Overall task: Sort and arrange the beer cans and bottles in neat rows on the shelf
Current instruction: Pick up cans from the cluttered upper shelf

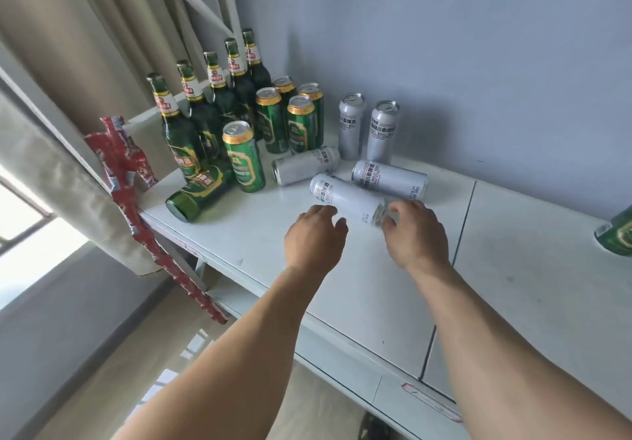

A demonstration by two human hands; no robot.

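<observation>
Hands first: my left hand (316, 231) and right hand (415, 231) sit mid-frame over the shelf (273, 251), each grip loose and holding nothing, either side of a lying silver can (345, 196). Beyond it lie two more silver cans, then upright green cans and bottles (201, 104) at upper left.

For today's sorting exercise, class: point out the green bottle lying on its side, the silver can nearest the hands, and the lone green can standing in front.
Lying green bottle (200, 189), head view, on its label.
Nearest silver can (345, 197), head view, mid-body.
Front green can (243, 159), head view, on its label.
</observation>
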